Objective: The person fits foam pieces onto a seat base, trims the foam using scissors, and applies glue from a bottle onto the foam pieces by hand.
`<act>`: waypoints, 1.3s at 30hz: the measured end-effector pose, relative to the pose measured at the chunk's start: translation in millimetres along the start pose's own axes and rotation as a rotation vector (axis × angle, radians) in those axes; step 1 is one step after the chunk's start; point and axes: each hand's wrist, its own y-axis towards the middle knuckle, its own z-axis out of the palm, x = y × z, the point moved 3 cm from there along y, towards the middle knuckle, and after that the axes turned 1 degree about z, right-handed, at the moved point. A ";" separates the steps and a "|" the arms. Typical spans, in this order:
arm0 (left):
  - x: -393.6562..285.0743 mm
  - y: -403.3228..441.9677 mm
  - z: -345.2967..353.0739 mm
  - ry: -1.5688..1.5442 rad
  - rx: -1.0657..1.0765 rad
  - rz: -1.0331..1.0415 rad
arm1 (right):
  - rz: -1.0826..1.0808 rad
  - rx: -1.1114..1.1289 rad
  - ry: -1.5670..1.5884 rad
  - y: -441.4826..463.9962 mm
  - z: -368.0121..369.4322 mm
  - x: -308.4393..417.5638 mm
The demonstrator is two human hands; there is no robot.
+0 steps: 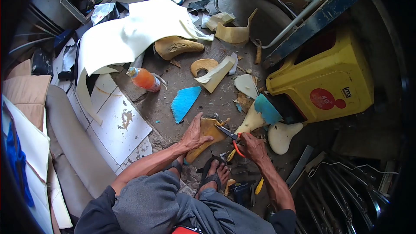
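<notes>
My left hand (pixel 193 136) is wrapped on the edge of a yellow-brown foam piece (pixel 200 147), low in front of my feet. In my right hand (pixel 253 145) is a pair of scissors (pixel 235 141) with red-orange handles and dark blades. The blades point up and left, at the foam's upper right edge, where a thin strip curls. A flat blue piece (pixel 185 103) lies just above my left hand. Close to my right hand are a cream foam piece with a blue patch (pixel 267 111) and a pale rounded foam piece (pixel 284 138).
An orange bottle (pixel 144 79) stands left of centre, near a large white foam sheet (pixel 130 31). On the right is a yellow plastic stool-like object (pixel 329 78). Foam scraps lie across the floor. Metal rods (pixel 346 190) are at lower right, a grey roll (pixel 76 143) at left.
</notes>
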 end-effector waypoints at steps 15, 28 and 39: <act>9.9 6.7 1.8 -0.066 0.135 -0.008 | -0.061 0.016 -0.047 8.2 -5.5 -3.7; 7.0 8.3 7.8 -0.041 0.161 0.050 | -0.097 0.014 -0.125 14.6 -15.3 5.5; 4.3 2.3 2.6 -0.069 0.101 0.009 | -0.013 0.104 -0.143 18.4 -14.7 25.9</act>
